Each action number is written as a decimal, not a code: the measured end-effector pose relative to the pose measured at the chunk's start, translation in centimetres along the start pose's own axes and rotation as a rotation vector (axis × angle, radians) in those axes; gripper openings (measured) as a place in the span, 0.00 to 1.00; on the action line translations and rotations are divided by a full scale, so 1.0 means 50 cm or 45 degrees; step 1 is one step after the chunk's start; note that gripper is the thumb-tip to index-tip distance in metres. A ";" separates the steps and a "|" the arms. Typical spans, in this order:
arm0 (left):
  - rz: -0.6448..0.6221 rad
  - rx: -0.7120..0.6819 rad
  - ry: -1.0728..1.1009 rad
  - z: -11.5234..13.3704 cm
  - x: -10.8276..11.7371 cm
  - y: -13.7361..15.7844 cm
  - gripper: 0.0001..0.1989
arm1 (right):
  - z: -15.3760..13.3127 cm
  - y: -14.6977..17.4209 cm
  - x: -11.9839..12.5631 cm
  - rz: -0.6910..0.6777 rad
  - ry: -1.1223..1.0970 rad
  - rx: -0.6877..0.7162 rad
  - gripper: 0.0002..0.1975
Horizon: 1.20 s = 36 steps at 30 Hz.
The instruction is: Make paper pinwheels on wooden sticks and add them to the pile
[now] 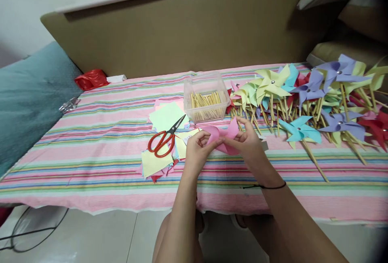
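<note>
pink paper (pixel 231 131), bent into curved folds, is held up between a person's two bare hands, in the middle of the scene, just on the near side of a clear plastic box (pixel 209 80). the left hand (pixel 198 149) has its grip closed on the left part, thumb against curled fingers; the right hand (pixel 250 141) pinches the right part likewise, and the two thumbs come close together at the centre. a thin black cord (pixel 274 187) circles the right wrist. the box holds many short wooden sticks (pixel 206 101). left of the hands, red-handled scissors (pixel 172 128) lie across loose paper sheets, a pale green sheet (pixel 165 115) on the far side and a pale yellow sheet (pixel 154 165) on the near side. to the right lies a crowded heap of paper pinwheels on sticks, among them a blue pinwheel (pixel 298 129) near its near edge. beneath everything spreads a striped cloth (pixel 100 145); at the far left sits a red plastic bag (pixel 91 79).
</note>
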<state>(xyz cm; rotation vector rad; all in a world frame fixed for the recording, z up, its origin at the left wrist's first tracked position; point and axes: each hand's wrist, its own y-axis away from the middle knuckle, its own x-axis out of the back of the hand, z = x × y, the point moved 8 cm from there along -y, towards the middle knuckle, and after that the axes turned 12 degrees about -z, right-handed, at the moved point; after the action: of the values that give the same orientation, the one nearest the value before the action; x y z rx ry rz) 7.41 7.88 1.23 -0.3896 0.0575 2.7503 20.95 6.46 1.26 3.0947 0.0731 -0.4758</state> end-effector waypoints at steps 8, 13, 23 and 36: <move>0.306 -0.008 0.239 0.003 0.067 0.020 0.13 | -0.014 0.001 -0.001 -0.045 0.017 0.039 0.27; 0.437 -0.014 0.594 -0.007 0.104 0.027 0.15 | -0.046 -0.023 0.000 0.026 0.205 0.126 0.18; 0.405 0.020 0.858 -0.012 0.100 0.021 0.12 | -0.112 -0.308 -0.131 -0.348 1.760 -0.050 0.11; 0.404 -0.071 0.902 0.008 0.112 0.024 0.13 | 0.057 -0.450 -0.080 -0.502 2.129 -0.708 0.13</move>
<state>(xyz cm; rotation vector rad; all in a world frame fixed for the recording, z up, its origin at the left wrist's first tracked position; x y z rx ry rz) 1.83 8.72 0.07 -1.4571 0.2378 2.7598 15.23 28.69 -0.31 2.0058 0.6264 1.7598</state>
